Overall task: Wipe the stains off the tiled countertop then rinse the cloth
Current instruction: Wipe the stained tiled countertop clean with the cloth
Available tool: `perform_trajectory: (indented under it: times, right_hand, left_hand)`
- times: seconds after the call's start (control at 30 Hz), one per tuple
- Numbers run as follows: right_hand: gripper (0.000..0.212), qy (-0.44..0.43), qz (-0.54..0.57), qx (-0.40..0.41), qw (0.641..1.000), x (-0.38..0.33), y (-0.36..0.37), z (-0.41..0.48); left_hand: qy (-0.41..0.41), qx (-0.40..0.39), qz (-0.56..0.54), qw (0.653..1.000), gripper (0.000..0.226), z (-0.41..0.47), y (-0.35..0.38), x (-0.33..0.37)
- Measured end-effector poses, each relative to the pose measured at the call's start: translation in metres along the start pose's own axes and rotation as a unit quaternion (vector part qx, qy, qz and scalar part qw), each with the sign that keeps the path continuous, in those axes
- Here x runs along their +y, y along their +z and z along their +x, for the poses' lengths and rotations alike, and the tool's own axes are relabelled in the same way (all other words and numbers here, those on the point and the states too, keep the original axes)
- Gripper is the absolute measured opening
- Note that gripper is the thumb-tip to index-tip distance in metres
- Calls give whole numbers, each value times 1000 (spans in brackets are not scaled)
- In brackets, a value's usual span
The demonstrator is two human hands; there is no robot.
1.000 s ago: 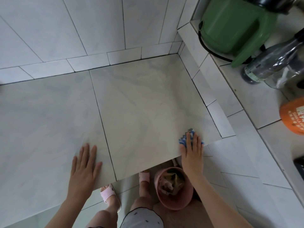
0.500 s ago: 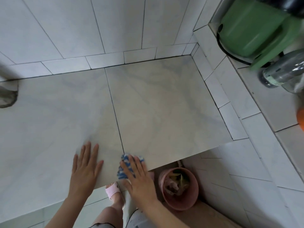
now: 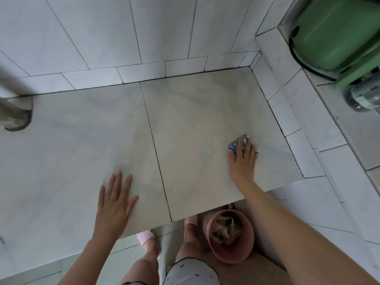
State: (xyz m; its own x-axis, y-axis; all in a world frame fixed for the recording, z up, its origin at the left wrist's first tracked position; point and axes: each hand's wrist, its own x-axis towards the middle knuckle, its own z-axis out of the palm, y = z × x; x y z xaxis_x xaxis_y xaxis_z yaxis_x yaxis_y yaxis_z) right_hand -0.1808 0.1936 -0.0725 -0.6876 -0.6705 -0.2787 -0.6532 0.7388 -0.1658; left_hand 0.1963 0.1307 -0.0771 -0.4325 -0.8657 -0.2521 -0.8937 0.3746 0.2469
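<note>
The pale marbled tiled countertop [image 3: 195, 124] fills the middle of the view. My right hand [image 3: 242, 161] presses flat with straight fingers on a blue and white cloth [image 3: 234, 145] on the right tile, most of the cloth hidden under the fingers. My left hand [image 3: 115, 200] rests flat, fingers spread, on the left tile near the front edge, holding nothing.
A green appliance [image 3: 337, 36] and a glass bottle [image 3: 362, 97] stand on the raised ledge at the right. A pink bucket [image 3: 230, 235] with scraps sits on the floor below the front edge, beside my feet. A grey object [image 3: 14, 114] shows at the left edge.
My right hand has swept the cloth from beside my left hand at the front edge to the right and farther back on the right tile. My left hand has stayed put.
</note>
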Motion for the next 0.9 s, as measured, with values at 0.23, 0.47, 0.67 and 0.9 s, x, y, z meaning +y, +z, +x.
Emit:
perform_trajectory:
  times: [0.23,0.47,0.67,0.9]
  right_hand:
    - [58,-222,5,-9,975,-112,36,-32]
    - [49,-441,-11,-34,897,-141,68,-110]
    - [48,-479,88,-91,869,-119,50,-110]
    - [32,-312,120,-74,940,-138,11,-74]
  left_hand:
    - [20,10,0,1000,63,6,-8,-9]
    - [21,12,-48,999,60,8,-13,-11]
    - [15,83,-131,988,50,16,-23,4]
    - [47,75,-230,969,35,38,-41,47]
